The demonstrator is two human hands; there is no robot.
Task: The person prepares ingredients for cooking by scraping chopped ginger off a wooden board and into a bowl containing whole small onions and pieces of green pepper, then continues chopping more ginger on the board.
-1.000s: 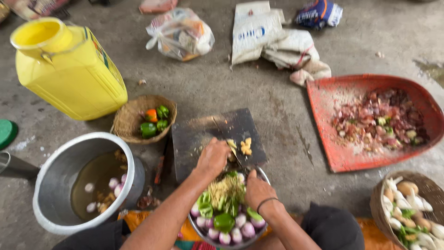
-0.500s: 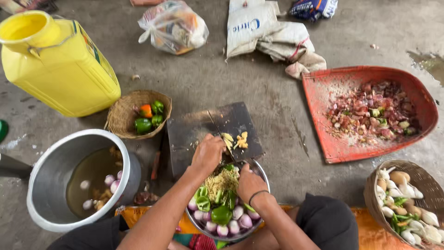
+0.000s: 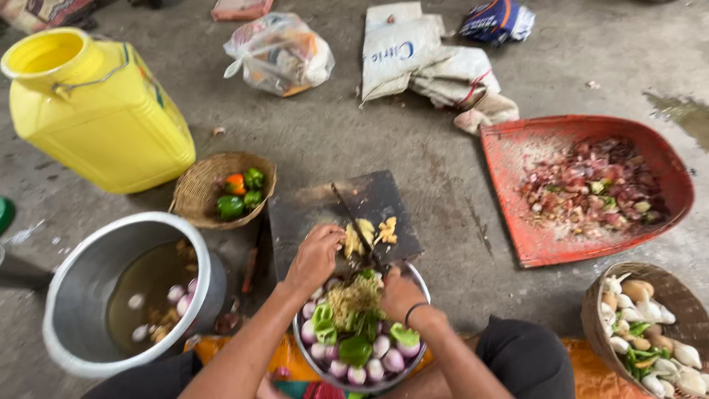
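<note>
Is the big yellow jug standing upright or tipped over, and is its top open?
Upright and open. The yellow jug stands on its base on the concrete floor, and its wide round mouth faces up with no lid on it.

On the dark cutting board (image 3: 310, 214), the left hand (image 3: 316, 255) presses yellow chopped pieces (image 3: 369, 235) at its near edge while the right hand (image 3: 399, 293) grips a knife (image 3: 354, 222) above the vegetable-filled steel bowl (image 3: 421, 277).
</note>
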